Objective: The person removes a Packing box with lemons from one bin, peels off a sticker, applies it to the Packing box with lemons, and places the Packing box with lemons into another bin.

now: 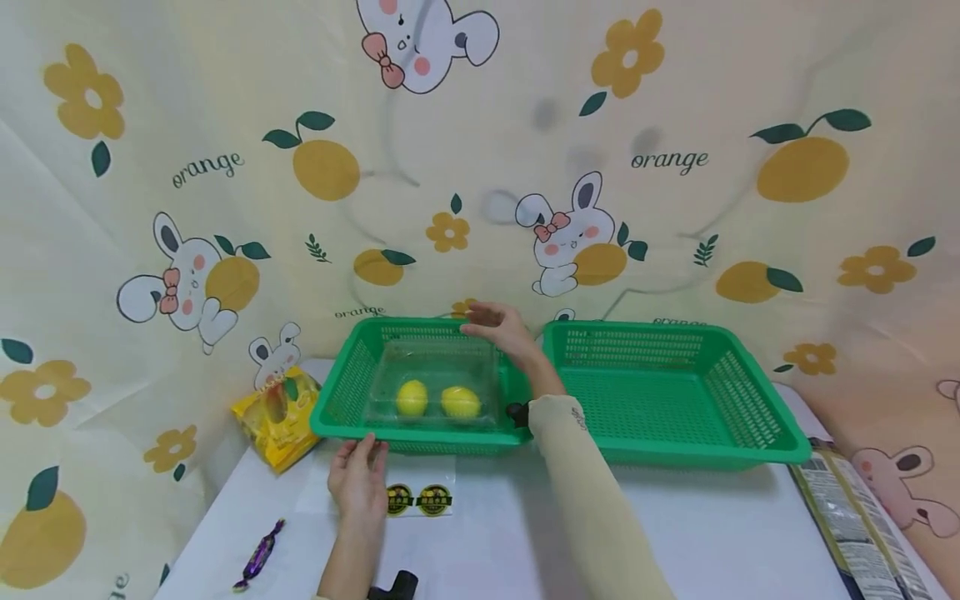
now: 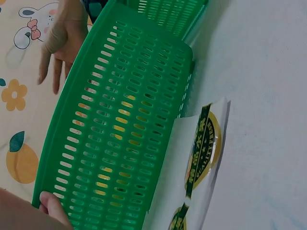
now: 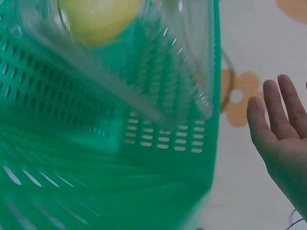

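A green plastic basket (image 1: 423, 446) stands on the left, with a clear plastic box (image 1: 435, 352) inside it. Two yellow lemons, one at the left (image 1: 412, 399) and one at the right (image 1: 461, 402), lie in the box. My left hand (image 1: 357, 483) pinches the basket's front rim near its left corner; in the left wrist view a fingertip (image 2: 53, 207) lies against the outer wall just under the rim. My right hand (image 1: 512, 335), fingers loosely spread, hovers by the back right corner of this basket, holding nothing. The right wrist view shows it apart from the rim.
Beside it on the right is a second green basket (image 1: 675, 454). A yellow snack bag (image 1: 281, 421), a purple wrapped candy (image 1: 259, 554) and a sheet with round black-and-gold stickers (image 1: 433, 500) lie on the white table. Flat packaging (image 1: 862, 517) lies at the right. A printed curtain (image 1: 480, 150) hangs behind.
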`<state>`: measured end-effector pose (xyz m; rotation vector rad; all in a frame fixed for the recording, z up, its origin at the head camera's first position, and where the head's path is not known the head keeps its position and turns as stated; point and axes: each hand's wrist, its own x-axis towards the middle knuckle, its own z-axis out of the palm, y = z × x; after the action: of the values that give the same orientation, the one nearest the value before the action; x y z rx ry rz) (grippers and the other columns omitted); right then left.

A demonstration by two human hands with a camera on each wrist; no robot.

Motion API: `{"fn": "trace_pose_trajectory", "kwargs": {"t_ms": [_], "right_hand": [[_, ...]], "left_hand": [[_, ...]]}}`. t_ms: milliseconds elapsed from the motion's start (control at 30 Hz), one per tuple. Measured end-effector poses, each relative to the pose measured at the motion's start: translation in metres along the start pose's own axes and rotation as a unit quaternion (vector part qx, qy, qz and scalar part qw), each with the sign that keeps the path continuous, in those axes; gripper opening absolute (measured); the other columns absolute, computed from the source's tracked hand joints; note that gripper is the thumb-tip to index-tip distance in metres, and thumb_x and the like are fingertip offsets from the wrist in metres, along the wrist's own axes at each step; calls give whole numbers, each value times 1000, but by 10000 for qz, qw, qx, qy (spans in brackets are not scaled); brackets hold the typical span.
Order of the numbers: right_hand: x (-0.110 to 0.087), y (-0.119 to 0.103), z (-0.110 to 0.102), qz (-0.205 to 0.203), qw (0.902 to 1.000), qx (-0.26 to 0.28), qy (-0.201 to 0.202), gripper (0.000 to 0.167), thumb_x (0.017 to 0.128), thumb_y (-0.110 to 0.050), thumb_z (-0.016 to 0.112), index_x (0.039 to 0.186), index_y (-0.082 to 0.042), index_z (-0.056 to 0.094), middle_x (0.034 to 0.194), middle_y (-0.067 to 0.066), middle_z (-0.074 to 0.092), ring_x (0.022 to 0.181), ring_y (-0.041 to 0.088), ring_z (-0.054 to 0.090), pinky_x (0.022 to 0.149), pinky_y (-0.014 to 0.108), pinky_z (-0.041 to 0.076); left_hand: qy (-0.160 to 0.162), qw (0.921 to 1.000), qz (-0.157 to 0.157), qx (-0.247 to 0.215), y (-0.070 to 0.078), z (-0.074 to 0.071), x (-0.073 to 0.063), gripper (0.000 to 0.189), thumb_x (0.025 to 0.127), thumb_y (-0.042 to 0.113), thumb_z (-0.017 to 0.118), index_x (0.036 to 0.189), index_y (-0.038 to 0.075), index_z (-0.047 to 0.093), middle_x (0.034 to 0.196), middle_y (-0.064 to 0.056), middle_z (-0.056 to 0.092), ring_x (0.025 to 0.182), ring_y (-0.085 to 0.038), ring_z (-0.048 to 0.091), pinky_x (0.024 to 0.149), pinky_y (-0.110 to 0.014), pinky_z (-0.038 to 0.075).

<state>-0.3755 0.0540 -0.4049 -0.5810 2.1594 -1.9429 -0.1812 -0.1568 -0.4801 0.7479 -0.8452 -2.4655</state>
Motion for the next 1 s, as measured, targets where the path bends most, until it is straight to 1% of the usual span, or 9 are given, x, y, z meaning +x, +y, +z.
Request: {"fn": "trace_pose_trajectory", "kwargs": {"t_ms": [100,167,267,333,500,767,833,1000], "right_hand": [[2,8,-2,176,9998,55,74,58,94,-13,71,145,0,47,144,22,51,132,31,49,113,48,38],[2,13,-3,263,9995,121,92,57,95,-11,70,145,1,46,144,23,50,133,32,47,114,49,36],[3,19,-3,352,9993,90,64,57,95,-13,69,146,1,45,145,23,49,135,33,45,115,49,34],[5,22,-3,393,9992,41,54,57,95,-14,69,146,-1,46,146,22,48,136,33,44,115,51,33],[12,32,-1,549,9984,-114,56,58,95,-16,71,146,-3,47,149,21,45,139,35,40,115,53,33],[17,47,-2,791,9967,-151,62,68,93,-18,73,151,-5,40,154,17,39,142,34,35,116,52,32],[17,45,-2,864,9962,-141,40,69,93,-17,73,151,-2,38,154,18,38,142,35,34,116,52,31],[20,48,0,1079,9940,-175,94,67,93,-16,73,150,-2,40,153,17,41,141,34,36,117,50,31]], "left_hand": [[48,9999,109,86,-4,-2,0,28,94,-8,62,106,5,40,103,-7,47,84,-12,60,86,-26,57],[75,9996,244,136,-6,-3,-1,28,93,-9,61,106,4,40,99,-7,50,84,-13,61,84,-26,58],[105,9989,424,186,-8,-4,0,28,94,-9,61,107,3,39,94,-5,53,83,-13,62,81,-26,58],[100,9987,483,135,-9,-3,0,28,93,-9,61,107,3,39,92,-5,52,83,-14,62,81,-26,58],[140,9985,509,112,-9,-2,1,29,93,-8,62,106,4,40,91,-4,51,83,-13,61,82,-27,58],[155,9988,435,186,-9,-4,2,29,94,-6,63,107,6,40,93,-4,54,87,-13,61,85,-27,57],[147,9987,455,180,-9,-4,3,28,94,-6,62,107,5,41,93,-4,54,87,-13,61,84,-27,57],[137,9984,528,174,-9,-4,6,27,94,-7,61,106,5,40,92,-4,53,86,-13,61,83,-27,58]]}}
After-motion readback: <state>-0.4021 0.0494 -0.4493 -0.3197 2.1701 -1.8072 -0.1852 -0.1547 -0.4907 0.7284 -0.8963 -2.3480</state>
